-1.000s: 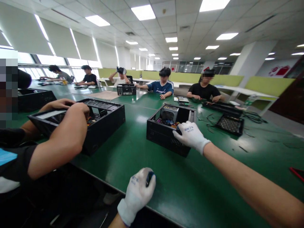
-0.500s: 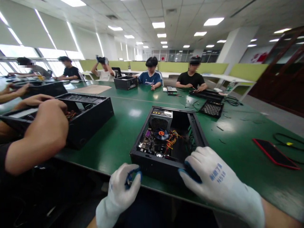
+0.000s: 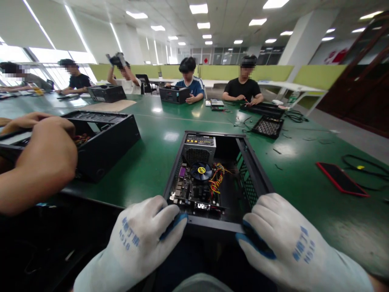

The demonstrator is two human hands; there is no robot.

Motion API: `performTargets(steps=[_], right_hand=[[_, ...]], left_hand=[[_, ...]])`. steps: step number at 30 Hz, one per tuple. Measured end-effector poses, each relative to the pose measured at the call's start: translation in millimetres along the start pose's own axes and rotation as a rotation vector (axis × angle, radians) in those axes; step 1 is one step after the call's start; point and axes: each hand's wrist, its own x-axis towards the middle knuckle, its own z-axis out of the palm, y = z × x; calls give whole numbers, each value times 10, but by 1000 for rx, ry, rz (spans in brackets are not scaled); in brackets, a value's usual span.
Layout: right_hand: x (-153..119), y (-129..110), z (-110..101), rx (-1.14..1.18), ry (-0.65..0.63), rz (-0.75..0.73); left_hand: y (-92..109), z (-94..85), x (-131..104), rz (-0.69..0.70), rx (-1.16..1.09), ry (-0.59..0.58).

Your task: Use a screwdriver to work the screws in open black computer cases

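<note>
A black computer case (image 3: 215, 223) lies open side up in front of me and overhangs the table's near edge. My left hand (image 3: 146, 237), in a white glove with blue palm, grips its near left corner. On the near right corner, my right hand (image 3: 276, 231) has the same kind of glove and is closed round the edge. Inside the case are a power supply (image 3: 199, 152) at the far left, a round fan (image 3: 201, 171) on a motherboard (image 3: 185, 188), and red and yellow cables (image 3: 217, 180). Both hands' fingertips are partly hidden beneath the case.
At left, a co-worker's arm (image 3: 45, 158) reaches over another black case (image 3: 112, 142). A red-edged black panel (image 3: 342, 178) and a black cable (image 3: 361, 162) lie on the green table (image 3: 146, 178) at right. Farther back are a black tray (image 3: 269, 126) and several people.
My left hand has moved up onto the case's near left corner and closed on it. The case has come nearer, past the table edge. My right hand stays on its corner. The fan's hub looks turned.
</note>
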Motion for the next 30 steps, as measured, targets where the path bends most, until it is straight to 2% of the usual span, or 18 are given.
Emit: performTargets(steps=[6, 13, 21, 24, 27, 30], right_hand=[[2, -24, -40, 57, -2, 4], [-123, 6, -38, 65, -35, -1], [-11, 64, -73, 79, -23, -44], [10, 89, -143, 80, -62, -31], [156, 167, -228, 65, -128, -24], [492, 278, -181, 5, -196, -27]], left_hand=[[72, -43, -43, 6, -5, -21], [115, -28, -25, -35, -61, -30], [144, 16, 38, -60, -62, -10], [141, 16, 30, -52, -65, -11], [137, 14, 17, -55, -68, -17], [139, 15, 15, -67, -73, -18]])
